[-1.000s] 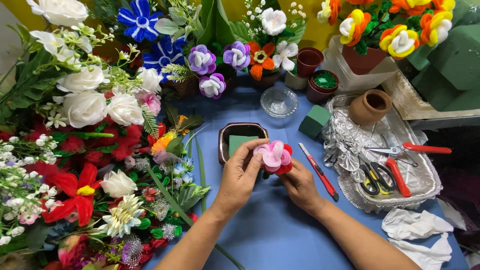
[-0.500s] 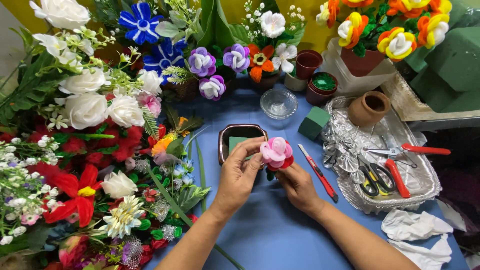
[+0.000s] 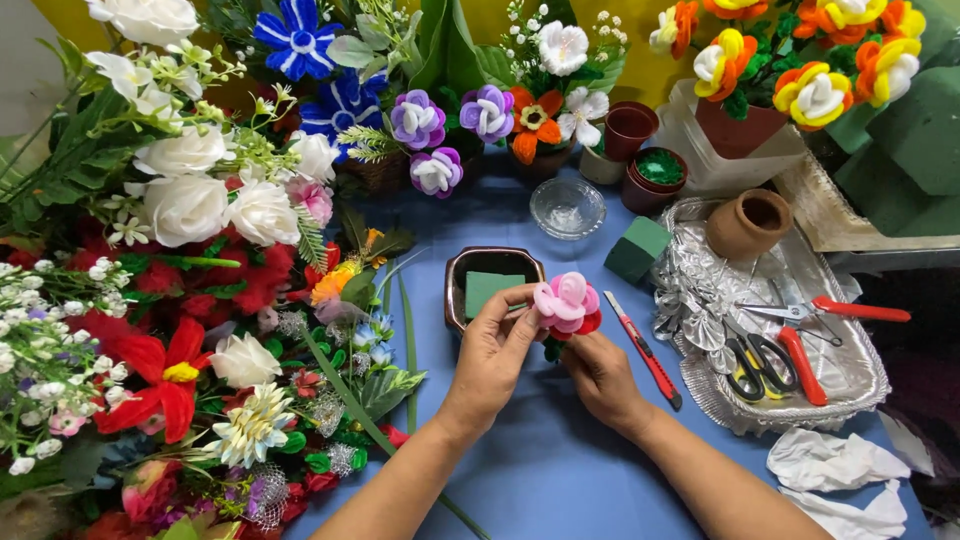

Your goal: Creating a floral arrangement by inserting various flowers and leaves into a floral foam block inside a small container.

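Note:
A pink and red artificial flower (image 3: pixel 566 304) is held up over the blue table (image 3: pixel 560 470). My left hand (image 3: pixel 492 352) pinches its pink petals from the left. My right hand (image 3: pixel 601 379) grips the flower from below, where its green stem part is mostly hidden by the fingers. Just behind the flower stands a small dark brown square pot (image 3: pixel 458 280) with a green foam block (image 3: pixel 488 290) inside it.
Piles of artificial flowers (image 3: pixel 190 300) fill the left side and back. A red utility knife (image 3: pixel 645 352) lies right of my hands. A foil tray (image 3: pixel 850 375) holds scissors (image 3: pixel 765 357), red pliers and a clay pot (image 3: pixel 748 224). A glass bowl (image 3: pixel 567 207), green foam cube (image 3: pixel 639 248) and white cloths (image 3: pixel 835 470) sit nearby.
The flower has been turned slightly between my hands and lifted a little; both hands stay in about the same place.

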